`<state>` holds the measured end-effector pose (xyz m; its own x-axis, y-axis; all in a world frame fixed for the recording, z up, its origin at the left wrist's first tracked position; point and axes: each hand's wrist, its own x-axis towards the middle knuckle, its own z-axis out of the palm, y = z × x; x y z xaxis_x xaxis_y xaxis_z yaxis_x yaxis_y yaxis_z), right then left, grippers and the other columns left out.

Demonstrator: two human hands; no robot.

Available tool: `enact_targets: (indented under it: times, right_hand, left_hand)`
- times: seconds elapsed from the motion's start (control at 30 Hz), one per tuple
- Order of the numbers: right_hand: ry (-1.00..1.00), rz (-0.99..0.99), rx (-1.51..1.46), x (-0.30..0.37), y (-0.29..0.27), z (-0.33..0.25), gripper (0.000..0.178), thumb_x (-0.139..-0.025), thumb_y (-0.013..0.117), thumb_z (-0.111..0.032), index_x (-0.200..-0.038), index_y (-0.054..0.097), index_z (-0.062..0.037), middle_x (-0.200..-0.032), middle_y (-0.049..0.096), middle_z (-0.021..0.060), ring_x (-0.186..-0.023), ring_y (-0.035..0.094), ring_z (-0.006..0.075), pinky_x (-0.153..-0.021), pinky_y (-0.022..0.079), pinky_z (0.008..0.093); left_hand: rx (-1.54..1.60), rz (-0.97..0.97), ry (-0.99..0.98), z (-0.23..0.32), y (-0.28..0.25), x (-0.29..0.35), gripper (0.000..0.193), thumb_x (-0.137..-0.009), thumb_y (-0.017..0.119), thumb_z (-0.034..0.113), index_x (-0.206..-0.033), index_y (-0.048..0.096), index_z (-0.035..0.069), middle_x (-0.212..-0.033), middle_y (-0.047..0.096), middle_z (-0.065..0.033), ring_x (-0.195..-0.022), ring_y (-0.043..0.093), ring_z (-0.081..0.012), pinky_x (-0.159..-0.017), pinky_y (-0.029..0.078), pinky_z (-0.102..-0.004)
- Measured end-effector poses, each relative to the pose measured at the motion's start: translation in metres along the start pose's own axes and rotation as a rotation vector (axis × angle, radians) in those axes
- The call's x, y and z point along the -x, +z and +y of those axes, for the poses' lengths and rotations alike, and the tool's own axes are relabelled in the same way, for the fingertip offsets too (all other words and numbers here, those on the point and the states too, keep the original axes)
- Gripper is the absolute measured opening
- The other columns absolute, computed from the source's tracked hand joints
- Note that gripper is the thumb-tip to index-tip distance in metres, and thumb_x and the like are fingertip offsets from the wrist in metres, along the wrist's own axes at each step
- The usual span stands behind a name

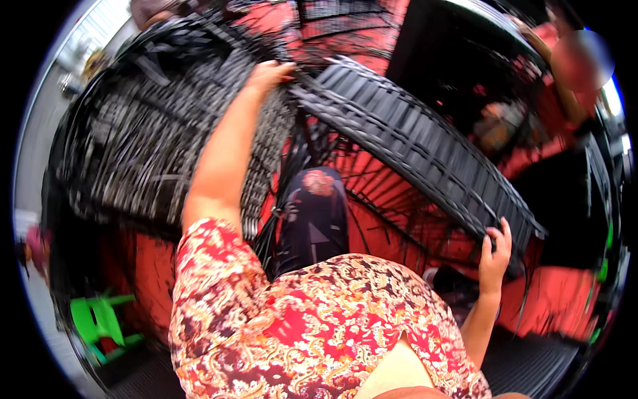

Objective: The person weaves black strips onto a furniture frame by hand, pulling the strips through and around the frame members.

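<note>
Might snag the black woven panel point(412, 133), upper centre to right of frame, on thin black strands point(385, 215) beneath if tilted, with left hand point(269, 74) and right hand point(495, 256) near opposite ends, cannot tell whether grasping.

we see a red floor covering point(561, 299) below, dark ridged matting point(535, 362) at the lower right, a green plastic chair point(86, 319) at the lower left, and brightly lit grey ground point(40, 156) along the left rim.

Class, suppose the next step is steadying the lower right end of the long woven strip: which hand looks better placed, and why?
Probably the right hand: its fingers are at that end of the woven strip, while the left hand is by the opposite, upper end.
</note>
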<state>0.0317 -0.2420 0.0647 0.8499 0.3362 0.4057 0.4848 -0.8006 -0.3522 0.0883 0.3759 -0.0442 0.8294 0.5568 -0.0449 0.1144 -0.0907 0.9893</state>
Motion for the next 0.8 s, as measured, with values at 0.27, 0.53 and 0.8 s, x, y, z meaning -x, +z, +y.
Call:
enact_targets:
  times: [0.27, 0.53, 0.8]
  right_hand:
    - [0.244, 0.239, -0.088, 0.043, -0.025, 0.097, 0.01, -0.079, 0.055, -0.005, -0.086, 0.059, -0.0009, -0.085, 0.061, 0.0087, -0.082, 0.058, 0.0225, -0.075, 0.045, 0.0315]
    - [0.969, 0.196, -0.768, 0.079, -0.064, 0.152, 0.024, -0.087, 0.054, -0.023, -0.094, 0.061, -0.0011, -0.087, 0.063, 0.0044, -0.078, 0.056, 0.0091, -0.069, 0.043, 0.0218]
    - [1.0, 0.199, -1.183, 0.049, -0.051, 0.188, 0.052, -0.082, 0.061, -0.04, -0.123, 0.045, -0.0133, -0.127, 0.047, 0.0102, -0.114, 0.046, 0.0222, -0.099, 0.029, 0.0403]
  left_hand:
    - [0.589, -0.224, -0.175, -0.084, -0.096, -0.062, 0.024, -0.09, 0.051, 0.022, -0.109, 0.06, 0.01, -0.112, 0.06, -0.0038, -0.097, 0.057, -0.0137, -0.081, 0.041, -0.0253]
    - [0.401, -0.068, -0.294, -0.052, -0.035, -0.047, 0.026, -0.089, 0.053, 0.031, -0.105, 0.061, 0.012, -0.105, 0.064, -0.0009, -0.09, 0.06, -0.0108, -0.065, 0.046, -0.0224]
    - [0.39, 0.146, -0.288, -0.062, -0.126, -0.08, 0.027, -0.09, 0.05, 0.035, -0.103, 0.06, 0.013, -0.102, 0.064, 0.0006, -0.086, 0.06, -0.0103, -0.065, 0.045, -0.0208]
